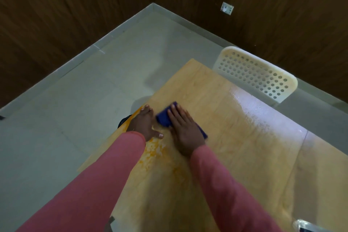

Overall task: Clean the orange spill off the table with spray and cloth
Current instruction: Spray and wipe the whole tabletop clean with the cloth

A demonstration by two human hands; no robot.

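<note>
A blue cloth lies on the light wooden table near its left edge. My right hand presses flat on the cloth with straight fingers. My left hand rests flat on the table edge just left of the cloth, thumb spread toward it. An orange spill smears the wood below my left hand and trails toward me. Orange also stains the table edge by my left fingers. No spray bottle is in view.
A white perforated chair stands at the table's far right side. A wet, shiny patch covers the table's right part. Grey tiled floor lies left of the table, with dark wooden walls behind. A shiny object sits at the bottom right.
</note>
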